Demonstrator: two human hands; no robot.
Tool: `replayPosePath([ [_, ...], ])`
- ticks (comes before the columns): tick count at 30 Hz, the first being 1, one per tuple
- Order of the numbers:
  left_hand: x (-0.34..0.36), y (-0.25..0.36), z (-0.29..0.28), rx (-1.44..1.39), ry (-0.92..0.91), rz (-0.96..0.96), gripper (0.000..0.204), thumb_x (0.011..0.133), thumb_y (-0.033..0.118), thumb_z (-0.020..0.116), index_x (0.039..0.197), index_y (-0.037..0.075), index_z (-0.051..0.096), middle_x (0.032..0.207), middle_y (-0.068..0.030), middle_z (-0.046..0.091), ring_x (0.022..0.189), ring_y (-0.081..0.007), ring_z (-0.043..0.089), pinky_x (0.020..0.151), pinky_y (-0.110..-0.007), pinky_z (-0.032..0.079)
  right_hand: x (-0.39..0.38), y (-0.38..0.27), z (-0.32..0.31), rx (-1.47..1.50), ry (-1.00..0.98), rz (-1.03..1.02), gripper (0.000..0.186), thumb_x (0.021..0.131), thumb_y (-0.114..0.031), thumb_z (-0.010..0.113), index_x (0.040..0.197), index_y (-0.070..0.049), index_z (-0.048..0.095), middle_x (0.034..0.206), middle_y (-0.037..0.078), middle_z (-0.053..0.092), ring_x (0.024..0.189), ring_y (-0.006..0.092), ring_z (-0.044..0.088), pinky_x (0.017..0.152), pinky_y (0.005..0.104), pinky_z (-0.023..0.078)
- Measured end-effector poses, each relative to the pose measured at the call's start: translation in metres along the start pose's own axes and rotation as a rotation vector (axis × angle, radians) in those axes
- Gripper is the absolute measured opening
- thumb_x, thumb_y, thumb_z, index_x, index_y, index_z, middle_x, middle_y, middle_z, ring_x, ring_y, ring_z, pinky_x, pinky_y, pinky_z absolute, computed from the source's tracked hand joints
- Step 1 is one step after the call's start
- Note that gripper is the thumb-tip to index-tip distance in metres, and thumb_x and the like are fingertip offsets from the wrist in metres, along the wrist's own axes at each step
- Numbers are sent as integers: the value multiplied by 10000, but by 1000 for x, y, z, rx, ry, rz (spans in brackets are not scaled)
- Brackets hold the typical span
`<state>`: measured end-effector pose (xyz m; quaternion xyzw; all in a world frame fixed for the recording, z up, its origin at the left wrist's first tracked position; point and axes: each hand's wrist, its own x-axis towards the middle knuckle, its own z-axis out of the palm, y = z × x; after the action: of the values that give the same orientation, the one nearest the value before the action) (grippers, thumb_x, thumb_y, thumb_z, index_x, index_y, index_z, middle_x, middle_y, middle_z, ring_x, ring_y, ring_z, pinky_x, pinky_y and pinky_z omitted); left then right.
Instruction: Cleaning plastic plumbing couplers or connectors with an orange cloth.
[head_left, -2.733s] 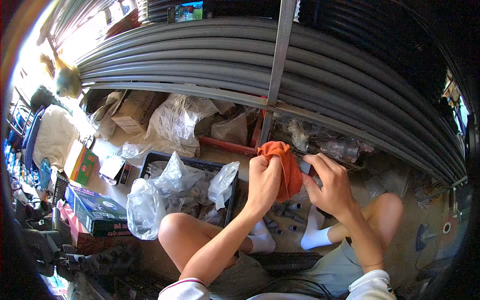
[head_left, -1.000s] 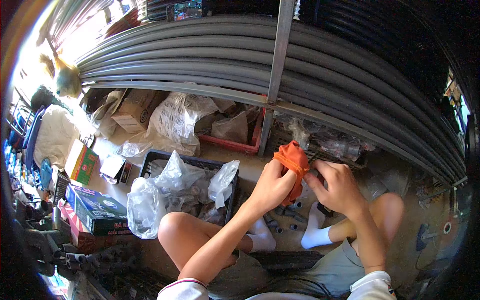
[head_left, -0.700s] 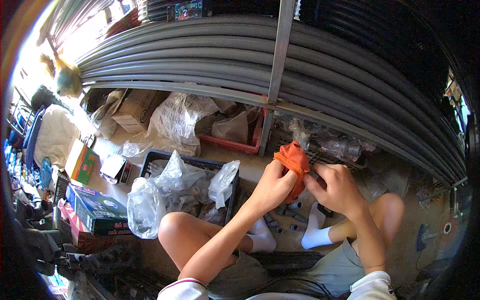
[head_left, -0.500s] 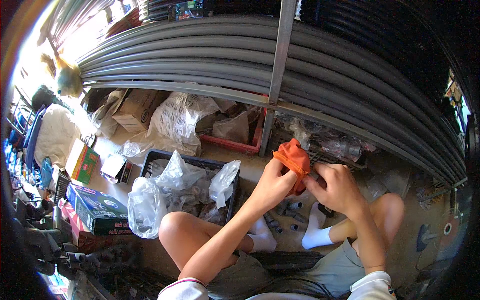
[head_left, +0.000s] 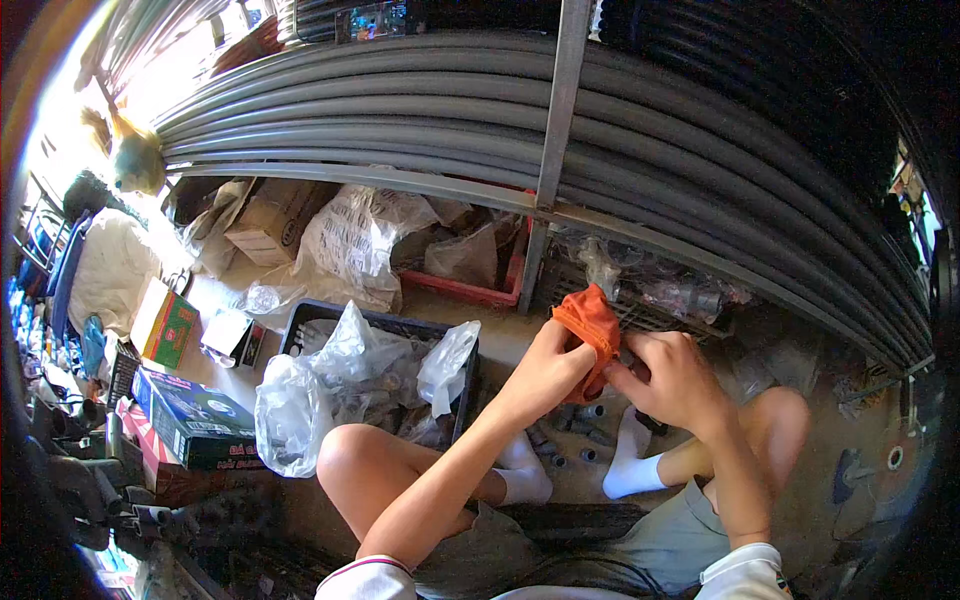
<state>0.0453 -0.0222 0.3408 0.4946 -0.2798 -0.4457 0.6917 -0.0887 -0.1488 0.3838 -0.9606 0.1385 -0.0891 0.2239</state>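
Note:
My left hand (head_left: 548, 372) is closed round a bunched orange cloth (head_left: 590, 322), held up over the floor in front of my knees. My right hand (head_left: 675, 380) pinches at the cloth's right side, thumb and fingers pressed together. Whether anything is wrapped inside the cloth cannot be seen. Below, between my feet, lie several grey pipe fittings (head_left: 594, 412), partly covered by the cloth and hands.
Left of my hands stands a black crate (head_left: 300, 318) with clear plastic bags (head_left: 350, 365). A red crate (head_left: 508, 297) and cardboard box (head_left: 270, 215) sit under a rack of long grey pipes (head_left: 400, 100). Printed boxes (head_left: 200, 420) are stacked at left; a metal post (head_left: 560, 110) rises ahead.
The orange cloth has shifted slightly and its folds have changed, with its top edge turned more to the right. Both hands keep their hold and have barely moved.

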Motion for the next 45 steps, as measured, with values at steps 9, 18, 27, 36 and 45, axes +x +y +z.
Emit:
replayPosePath([
  [9, 4, -10, -5, 62, -2, 14, 215, 860, 94, 516, 1044, -3, 571, 804, -36, 595, 651, -93, 548, 559, -267, 457, 0, -2, -1, -10, -23, -3, 403, 891, -370, 671, 903, 32, 660, 786, 271, 674, 772, 450, 678, 729, 516, 538],
  [18, 4, -13, -4, 167, 59, 93, 255, 866, 128, 516, 1070, -14, 572, 795, -50, 613, 676, -103, 572, 585, -269, 479, 0, 3, 3, -11, 11, -27, 392, 892, -367, 666, 895, 26, 660, 792, 274, 671, 781, 454, 672, 729, 513, 537],
  [27, 15, -24, -26, 252, -47, -178, 317, 974, 176, 421, 1148, -33, 583, 976, -73, 633, 911, -124, 591, 799, -270, 494, 1, 5, 6, 21, 175, -177, 321, 873, -208, 740, 1088, -15, 599, 1015, 216, 673, 861, 409, 675, 694, 471, 537],
  [36, 6, -10, -1, 49, 58, 313, 162, 977, 52, 507, 1109, -25, 559, 988, -56, 616, 915, -118, 580, 795, -310, 498, 7, 14, -2, 62, 306, -28, 333, 937, -315, 687, 1040, -3, 634, 790, 227, 660, 803, 423, 669, 672, 460, 503],
  [45, 1, 2, -11, 96, -283, 57, 156, 863, 51, 614, 1004, -13, 630, 861, -16, 630, 799, -96, 582, 737, -282, 493, -1, 13, -13, 145, 211, -72, 341, 942, -311, 678, 1030, 17, 652, 866, 237, 682, 820, 434, 670, 730, 436, 510],
])
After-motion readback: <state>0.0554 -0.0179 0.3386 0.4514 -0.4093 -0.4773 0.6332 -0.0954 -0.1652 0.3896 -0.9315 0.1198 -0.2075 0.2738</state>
